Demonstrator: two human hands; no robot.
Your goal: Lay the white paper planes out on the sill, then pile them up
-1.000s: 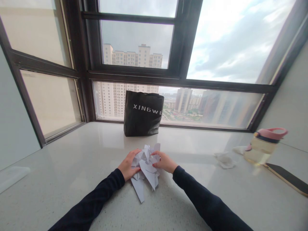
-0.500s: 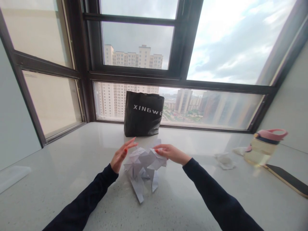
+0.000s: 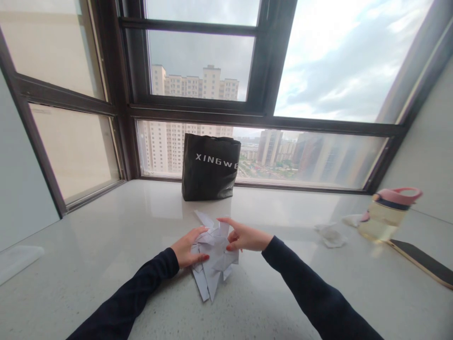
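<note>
A folded white paper model [image 3: 214,259] with several pointed parts rests on the pale speckled counter [image 3: 269,293], in front of a black bag. My left hand [image 3: 190,248] grips its left side, thumb on the front and fingers over the top. At the upper right of the paper is my right hand [image 3: 245,235], index finger stretched along an upright flap and thumb lower down, against the paper. The other fingers of that hand are curled in.
The black bag [image 3: 211,167] stands by the window. At the right are a pink-lidded bottle [image 3: 385,217], a dark phone [image 3: 423,262] and a crumpled white packet [image 3: 332,235]. A whitish flat object [image 3: 21,259] lies at the far left.
My left hand has come down and right onto the paper and now grips it. The paper has turned and shows other faces. My right hand has shifted slightly, its index finger now extended.
</note>
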